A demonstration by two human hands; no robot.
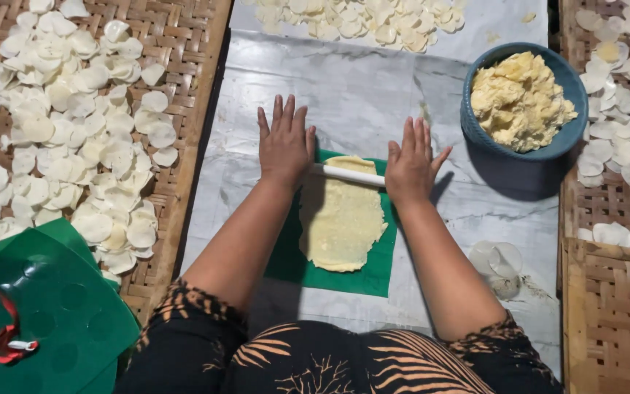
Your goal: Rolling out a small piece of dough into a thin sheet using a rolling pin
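Both palms lie flat and open, left hand [284,142] and right hand [410,164] pressing the ends of my white rolling pin [348,175] to spread even weight over the yellow dough sheet [340,219] on its green mat [377,266].

under the left grip [284,144] and right grip [410,164], a smooth white plastic-looking roller [348,175] presses soft matt dough [340,219] on glossy green plastic sheet [373,273]; rough woven bamboo trays [184,44] lie outward of both.

Blue bowl [477,120] of yellow dough [519,98]
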